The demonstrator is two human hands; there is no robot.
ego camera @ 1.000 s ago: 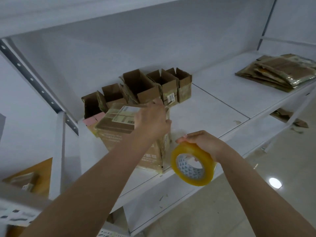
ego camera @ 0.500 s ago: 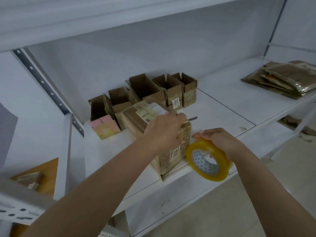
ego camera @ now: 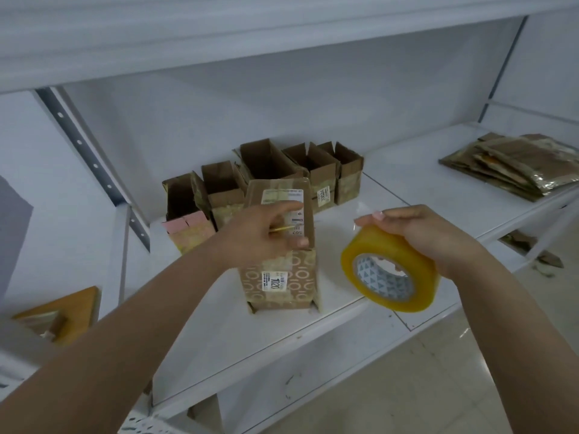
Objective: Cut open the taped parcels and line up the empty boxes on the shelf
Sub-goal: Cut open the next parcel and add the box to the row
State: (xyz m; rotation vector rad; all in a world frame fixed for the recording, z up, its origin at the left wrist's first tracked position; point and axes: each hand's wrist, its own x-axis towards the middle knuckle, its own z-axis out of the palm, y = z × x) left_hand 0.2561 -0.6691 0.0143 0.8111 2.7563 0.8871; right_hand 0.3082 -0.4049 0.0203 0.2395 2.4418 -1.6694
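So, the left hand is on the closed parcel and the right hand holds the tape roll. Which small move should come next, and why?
Probably put the tape roll down on the shelf. The parcel is closed, and the left hand seems to hold a thin yellow tool on it; a free right hand could steady it for cutting.

Stockroom: white metal shelving (ego camera: 391, 195) holding opened cardboard boxes (ego camera: 269, 164).

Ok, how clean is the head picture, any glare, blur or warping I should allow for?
Head view: light is soft and even, shadows faint. Glare sits only on the flattened packets. Wide-angle warping bows the shelf edges. The sealed parcel label reads sharp, the tape roll too; both forearms near the frame's bottom look soft.
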